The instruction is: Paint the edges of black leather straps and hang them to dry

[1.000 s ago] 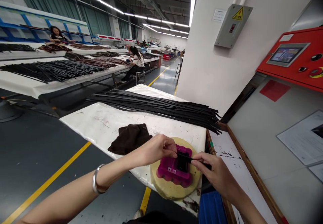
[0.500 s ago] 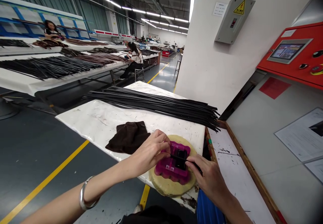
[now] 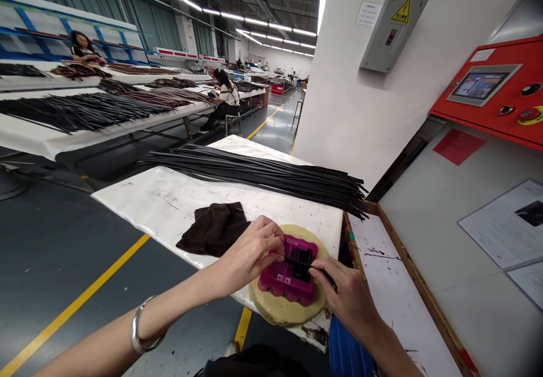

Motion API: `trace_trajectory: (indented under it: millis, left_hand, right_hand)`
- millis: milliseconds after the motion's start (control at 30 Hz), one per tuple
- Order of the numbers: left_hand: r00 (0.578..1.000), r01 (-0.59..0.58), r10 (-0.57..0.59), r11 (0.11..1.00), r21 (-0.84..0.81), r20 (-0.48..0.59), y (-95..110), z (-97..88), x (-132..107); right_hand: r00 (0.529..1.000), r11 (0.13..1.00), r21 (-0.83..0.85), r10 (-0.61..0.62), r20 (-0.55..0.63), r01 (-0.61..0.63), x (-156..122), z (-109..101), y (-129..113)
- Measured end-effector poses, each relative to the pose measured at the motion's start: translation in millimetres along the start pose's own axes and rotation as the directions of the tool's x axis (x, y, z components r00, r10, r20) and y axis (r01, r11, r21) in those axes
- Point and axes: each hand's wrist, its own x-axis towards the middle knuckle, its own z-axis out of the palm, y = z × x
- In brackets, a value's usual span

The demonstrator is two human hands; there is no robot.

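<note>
A thin black strip (image 3: 297,262) is stretched between my two hands, over a magenta plastic box (image 3: 271,289) with a scalloped edge. My left hand (image 3: 261,249) pinches the strip's left end, fingers closed. My right hand (image 3: 341,281) grips it on the right, thumb and fingers pressed together. Beneath the strip, a black block or pad (image 3: 302,272) sits in the box. The box rests on a round yellowish pad (image 3: 271,309) at the table's near corner. A crumpled dark brown cloth (image 3: 214,230) lies left of the box.
A long bundle of black strips (image 3: 254,170) lies across the far part of the white table (image 3: 144,201). To the right stand a red control panel (image 3: 487,82) and a wood-edged ledge (image 3: 407,252). Two people sit at long tables covered with strips at the back left.
Both hands keep their hold on the strip over the box, with hardly any movement. The whole view has shifted slightly.
</note>
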Motion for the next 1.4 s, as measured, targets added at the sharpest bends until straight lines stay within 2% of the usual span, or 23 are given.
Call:
trace_trajectory:
  millis: [167,333,433,600,800,967,1100,1167,1267,1333,1400]
  left_hand:
    - [1.000,-0.007,0.007,1.000,-0.009,0.013,4.0,3.3,1.0]
    - [0.998,-0.049,0.049,0.999,-0.011,0.046,10.2,11.1,8.3]
    - [0.995,-0.084,0.085,0.996,-0.017,0.060,13.3,15.1,14.8]
    - [0.992,-0.112,0.112,0.994,0.000,0.065,19.1,16.2,22.9]
    - [0.991,-0.116,0.115,0.993,0.006,0.073,21.1,11.9,22.5]
    - [0.993,-0.109,0.109,0.994,0.016,0.052,18.4,21.4,24.0]
    - [0.990,-0.137,0.138,0.990,-0.020,0.039,16.4,36.7,31.7]
    - [0.990,-0.134,0.137,0.988,-0.082,0.034,15.1,37.7,37.8]
    - [0.994,-0.086,0.104,0.953,-0.291,0.045,11.6,24.1,48.9]
    - [0.992,0.014,0.048,0.874,-0.487,0.115,9.2,8.1,56.1]
    - [0.971,0.167,-0.010,0.742,-0.649,0.238,8.3,-8.0,61.8]
  right_hand:
    - [1.000,1.000,-0.009,-0.005,0.027,0.005,-5.3,-3.4,3.7]
    - [0.994,0.999,-0.040,0.030,0.108,-0.026,-9.9,-25.6,8.6]
    - [0.985,0.998,-0.068,0.015,0.170,-0.004,-6.4,-42.1,10.7]
    - [0.956,0.963,-0.255,-0.012,0.294,0.090,12.2,-67.8,3.5]
    - [0.904,0.840,-0.453,-0.098,0.417,0.300,43.9,-89.4,-15.9]
    - [0.847,0.740,-0.497,-0.184,0.499,0.453,58.8,-91.0,-24.3]
    - [0.822,0.735,-0.467,-0.213,0.528,0.491,65.1,-89.7,-32.8]
    - [0.831,0.756,-0.468,-0.177,0.527,0.458,68.0,-97.0,-35.4]
    - [0.876,0.842,-0.436,-0.085,0.475,0.317,67.7,-114.2,-31.0]
    - [0.912,0.924,-0.309,-0.089,0.400,0.226,61.1,-119.9,-22.2]
    - [0.949,0.965,-0.164,-0.156,0.275,0.206,49.3,-114.1,-10.6]
